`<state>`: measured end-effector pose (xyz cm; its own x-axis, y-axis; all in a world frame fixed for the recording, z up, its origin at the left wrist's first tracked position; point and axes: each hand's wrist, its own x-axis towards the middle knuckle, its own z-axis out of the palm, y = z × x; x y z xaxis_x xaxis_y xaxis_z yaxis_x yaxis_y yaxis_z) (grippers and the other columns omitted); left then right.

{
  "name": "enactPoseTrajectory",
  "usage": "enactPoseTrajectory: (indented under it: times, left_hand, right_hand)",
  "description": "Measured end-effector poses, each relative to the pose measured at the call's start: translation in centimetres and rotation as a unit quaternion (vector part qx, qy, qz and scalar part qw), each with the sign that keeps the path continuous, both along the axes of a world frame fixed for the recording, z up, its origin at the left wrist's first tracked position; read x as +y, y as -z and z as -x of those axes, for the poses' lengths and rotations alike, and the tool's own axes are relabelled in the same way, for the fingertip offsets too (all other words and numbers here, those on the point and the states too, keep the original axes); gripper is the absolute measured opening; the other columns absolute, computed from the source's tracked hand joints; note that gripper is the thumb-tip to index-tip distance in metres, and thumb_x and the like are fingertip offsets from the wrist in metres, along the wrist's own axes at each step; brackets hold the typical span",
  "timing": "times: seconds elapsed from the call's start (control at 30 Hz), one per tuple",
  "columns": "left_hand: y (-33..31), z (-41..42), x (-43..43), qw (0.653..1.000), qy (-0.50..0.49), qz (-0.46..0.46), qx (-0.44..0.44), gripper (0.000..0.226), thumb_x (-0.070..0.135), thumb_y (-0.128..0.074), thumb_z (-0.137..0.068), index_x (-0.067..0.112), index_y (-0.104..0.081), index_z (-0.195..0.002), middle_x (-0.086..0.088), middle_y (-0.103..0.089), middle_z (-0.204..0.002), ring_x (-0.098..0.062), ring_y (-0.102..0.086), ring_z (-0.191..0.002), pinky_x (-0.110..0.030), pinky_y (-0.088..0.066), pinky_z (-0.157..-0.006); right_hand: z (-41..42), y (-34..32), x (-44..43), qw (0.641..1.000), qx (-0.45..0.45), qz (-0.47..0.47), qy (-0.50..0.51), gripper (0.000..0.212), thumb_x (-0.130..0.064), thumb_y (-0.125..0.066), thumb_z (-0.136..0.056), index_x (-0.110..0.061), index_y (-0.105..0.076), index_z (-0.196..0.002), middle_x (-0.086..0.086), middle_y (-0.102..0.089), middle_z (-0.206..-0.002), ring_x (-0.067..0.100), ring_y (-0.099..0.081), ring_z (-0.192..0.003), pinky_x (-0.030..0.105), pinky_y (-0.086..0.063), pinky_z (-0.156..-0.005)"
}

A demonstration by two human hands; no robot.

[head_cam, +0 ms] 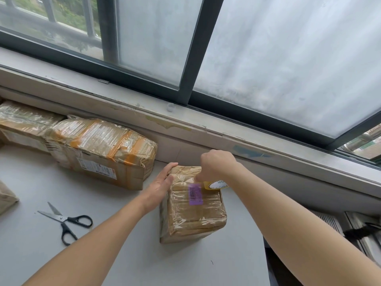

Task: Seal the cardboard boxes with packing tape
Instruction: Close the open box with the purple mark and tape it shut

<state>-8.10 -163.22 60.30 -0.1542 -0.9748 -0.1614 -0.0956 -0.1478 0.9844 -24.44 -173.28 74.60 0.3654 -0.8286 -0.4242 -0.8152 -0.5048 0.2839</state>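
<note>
A small cardboard box [193, 219], wrapped in clear tape and bearing a purple label [195, 195], is standing on the grey worktop [31, 182] between the two grips. The left grip [162, 182] is lying flat against the box's left side, fingers straight, fingertips reaching its far upper corner. The right grip [216, 164] is resting at the box's far top edge, fingers curled round a roll of packing tape [215, 185] whose white core label is showing just below the knuckles. The roll is touching the box top just beside the purple label. Black-handled scissors [66, 220] are lying with blades parted on the worktop, well to the left of the left grip. Beyond and to the left of that grip, a larger taped box [103, 149] and a second taped box [22, 122] are sitting against the wall under the window [288, 58].
</note>
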Motion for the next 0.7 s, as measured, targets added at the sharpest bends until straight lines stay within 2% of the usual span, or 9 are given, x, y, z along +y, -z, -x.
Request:
enactPoseTrajectory:
  times: [0.07,0.17,0.3,0.4,0.47,0.6,0.7]
  left_hand:
    - [-0.2,0.1,0.1,1.0,-0.011,-0.004,0.021,0.049,0.067,-0.024,-0.102,0.049,-0.039,-0.145,0.029,-0.055,-0.137,0.002,-0.049,-0.134,-0.024,-0.034,-0.112]
    - [-0.9,0.2,0.3,0.999,-0.018,-0.013,0.032,0.042,0.045,-0.021,-0.108,0.041,-0.043,-0.144,0.031,-0.059,-0.128,0.005,-0.051,-0.128,-0.013,-0.036,-0.105]
    - [-0.4,0.2,0.3,0.999,-0.013,-0.019,0.036,0.036,0.029,-0.031,-0.113,0.045,-0.045,-0.142,0.024,-0.062,-0.129,0.0,-0.054,-0.127,-0.019,-0.037,-0.107]
    - [0.2,0.3,0.4,0.999,-0.018,-0.011,0.025,0.043,0.049,-0.048,-0.099,0.053,-0.044,-0.141,0.006,-0.061,-0.132,-0.013,-0.059,-0.123,-0.037,-0.042,-0.113]
    - [0.2,0.4,0.5,0.999,-0.036,-0.004,0.03,0.048,0.057,-0.053,-0.087,0.058,-0.047,-0.135,0.005,-0.061,-0.133,-0.013,-0.06,-0.121,-0.041,-0.045,-0.112]
    - [0.2,0.7,0.3,0.996,-0.079,0.01,0.034,0.047,0.052,-0.058,-0.082,0.054,-0.054,-0.129,0.007,-0.065,-0.124,-0.011,-0.063,-0.117,-0.048,-0.048,-0.109]
    - [0.1,0.7,0.4,0.996,-0.086,0.009,0.032,0.046,0.05,-0.061,-0.082,0.052,-0.056,-0.128,0.005,-0.063,-0.123,-0.009,-0.061,-0.117,-0.046,-0.048,-0.11]
  right_hand:
    - [0.3,-0.2,-0.3,0.999,-0.021,-0.013,0.024,0.038,-0.052,-0.067,-0.086,-0.019,-0.053,-0.074,-0.003,-0.056,-0.074,0.022,-0.058,-0.072,0.028,-0.042,-0.06]
    - [1.0,-0.4,-0.9,0.992,-0.09,-0.043,0.081,0.038,-0.052,-0.066,-0.082,-0.017,-0.057,-0.07,-0.001,-0.059,-0.069,0.018,-0.058,-0.064,0.027,-0.042,-0.054]
    - [1.8,-0.4,-1.0,0.984,-0.125,-0.064,0.11,0.041,-0.052,-0.066,-0.079,-0.011,-0.07,-0.077,0.001,-0.064,-0.068,0.022,-0.062,-0.066,0.03,-0.047,-0.056]
    - [1.7,-0.2,-0.8,0.984,-0.125,-0.064,0.108,0.043,-0.051,-0.066,-0.078,-0.009,-0.07,-0.076,0.0,-0.06,-0.064,0.021,-0.058,-0.061,0.03,-0.044,-0.054]
    - [1.7,-0.2,-0.8,0.984,-0.128,-0.064,0.102,0.043,-0.052,-0.066,-0.078,-0.01,-0.066,-0.069,0.0,-0.056,-0.061,0.021,-0.054,-0.058,0.03,-0.041,-0.053]
    - [1.9,-0.1,-0.7,0.982,-0.147,-0.077,0.094,0.043,-0.051,-0.067,-0.08,-0.015,-0.052,-0.061,0.0,-0.047,-0.058,0.022,-0.046,-0.056,0.032,-0.034,-0.053]
    - [2.1,-0.2,-0.7,0.979,-0.16,-0.088,0.096,0.044,-0.051,-0.067,-0.08,-0.016,-0.049,-0.06,0.0,-0.044,-0.058,0.021,-0.042,-0.056,0.033,-0.032,-0.054]
